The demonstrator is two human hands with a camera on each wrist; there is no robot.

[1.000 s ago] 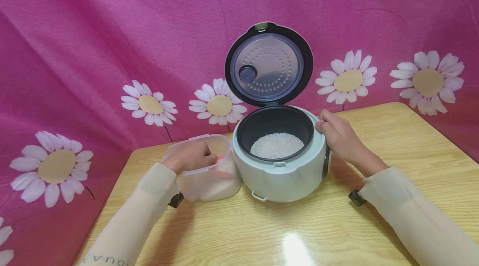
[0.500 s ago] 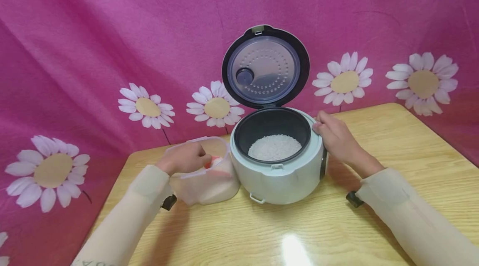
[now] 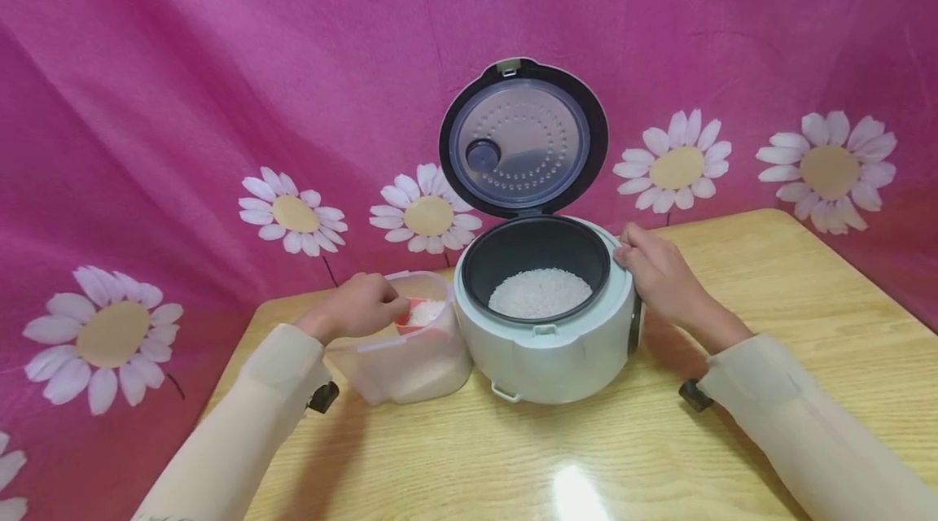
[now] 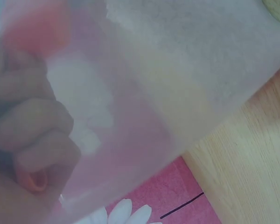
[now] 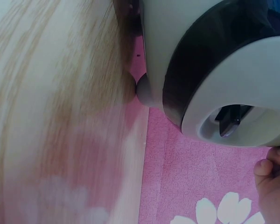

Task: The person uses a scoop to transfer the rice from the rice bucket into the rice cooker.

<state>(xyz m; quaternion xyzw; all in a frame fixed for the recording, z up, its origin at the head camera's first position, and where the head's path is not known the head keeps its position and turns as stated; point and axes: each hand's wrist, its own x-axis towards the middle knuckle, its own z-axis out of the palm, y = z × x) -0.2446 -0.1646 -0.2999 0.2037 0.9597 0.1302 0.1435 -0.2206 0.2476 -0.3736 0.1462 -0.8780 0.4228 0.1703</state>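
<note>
L hand (image 3: 359,305) has come up & back a bit over the last sec: the small red plastic scoop (image 3: 410,329), mostly hidden before, now shows w/ a heap of white rice (image 3: 427,312). It's in the mouth of the translucent, pinkish plastic container (image 3: 418,370), near the rim; the L fingers are curled tight round its handle. More rice sits low in that bin. Just to the R, the pale-green round rice cooker (image 3: 545,362) stands w/ its lid (image 3: 523,142) up & rice in its black inner pot (image 3: 506,248). R hand (image 3: 662,273) grips the cooker's R edge, thumb by the rim, fingers bent. Both stand on the light wood table (image 3: 454,456).
</note>
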